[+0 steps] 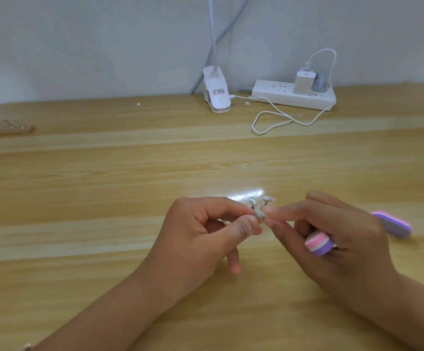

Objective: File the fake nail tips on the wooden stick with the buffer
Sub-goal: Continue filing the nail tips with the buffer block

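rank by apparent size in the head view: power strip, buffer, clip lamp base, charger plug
power strip and buffer: similar, buffer nearer and partly hidden by the right hand, so unranked
clip lamp base
charger plug

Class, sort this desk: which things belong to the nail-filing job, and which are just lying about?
Job: nail tips pinched in left hand; buffer held in right hand; more tips on sticks, far left.
Lying about: clip lamp; power strip; charger; white cable.

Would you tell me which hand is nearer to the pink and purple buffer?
Right. The right hand grips the buffer; the left hand, pinching the nail tips, is apart to its left.
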{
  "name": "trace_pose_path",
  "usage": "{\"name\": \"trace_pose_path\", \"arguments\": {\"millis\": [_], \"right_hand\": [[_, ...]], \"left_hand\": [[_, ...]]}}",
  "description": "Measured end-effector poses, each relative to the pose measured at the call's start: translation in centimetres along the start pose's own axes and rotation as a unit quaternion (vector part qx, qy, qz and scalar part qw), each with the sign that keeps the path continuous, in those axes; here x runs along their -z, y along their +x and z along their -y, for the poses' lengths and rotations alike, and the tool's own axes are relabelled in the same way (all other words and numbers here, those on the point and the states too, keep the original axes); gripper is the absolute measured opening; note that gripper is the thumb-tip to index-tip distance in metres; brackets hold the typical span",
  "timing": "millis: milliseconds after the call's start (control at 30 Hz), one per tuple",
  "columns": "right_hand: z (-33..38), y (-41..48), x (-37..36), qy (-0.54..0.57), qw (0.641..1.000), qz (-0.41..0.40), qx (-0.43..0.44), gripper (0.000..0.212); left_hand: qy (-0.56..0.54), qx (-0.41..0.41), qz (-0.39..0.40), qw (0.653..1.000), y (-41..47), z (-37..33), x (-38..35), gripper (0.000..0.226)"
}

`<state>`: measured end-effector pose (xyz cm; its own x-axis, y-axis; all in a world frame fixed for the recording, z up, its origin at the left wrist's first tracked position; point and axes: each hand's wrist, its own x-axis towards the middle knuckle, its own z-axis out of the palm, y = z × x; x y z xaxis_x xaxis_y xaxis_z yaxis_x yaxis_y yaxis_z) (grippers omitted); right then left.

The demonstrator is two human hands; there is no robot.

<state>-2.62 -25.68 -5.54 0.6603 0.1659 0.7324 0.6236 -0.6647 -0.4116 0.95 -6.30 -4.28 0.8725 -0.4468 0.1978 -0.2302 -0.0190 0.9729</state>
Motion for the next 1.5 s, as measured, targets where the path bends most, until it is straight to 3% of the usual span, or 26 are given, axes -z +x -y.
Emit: {"name": "trace_pose_path", "arguments": {"millis": [533, 767, 900, 1000, 1200, 1500], "right_hand": [[-0.2, 0.2, -0.3, -0.047, 0.995, 0.037, 0.076, 0.016], [-0.2, 0.3, 0.0, -0.037, 0.996, 0.056, 0.056, 0.017], [0.2, 0.7, 1.5, 0.097, 0.99, 0.086, -0.064, 0.029], [0.0, 0.7, 1.7, 0.093, 0.985, 0.095, -0.113, 0.025], [-0.3, 0.7, 1.1, 0.094, 0.99, 0.079, -0.067, 0.021], [-0.5, 0.4, 0.7, 0.084, 0.993, 0.078, -0.038, 0.031]], "left_hand": [[0.059, -0.034, -0.037, 0.997, -0.3, 0.4, -0.4, 0.01], [0.04, -0.028, -0.041, 0.998, -0.1, 0.4, 0.1, 0.009], [-0.007, -0.006, -0.037, 0.999, 0.3, 0.6, 0.3, 0.009], [0.0, 0.005, -0.036, 0.999, 0.1, 0.6, -0.1, 0.008], [0.083, -0.04, -0.038, 0.995, 0.1, 0.5, 0.0, 0.008], [0.105, -0.053, -0.054, 0.992, 0.1, 0.2, 0.1, 0.009]]}}
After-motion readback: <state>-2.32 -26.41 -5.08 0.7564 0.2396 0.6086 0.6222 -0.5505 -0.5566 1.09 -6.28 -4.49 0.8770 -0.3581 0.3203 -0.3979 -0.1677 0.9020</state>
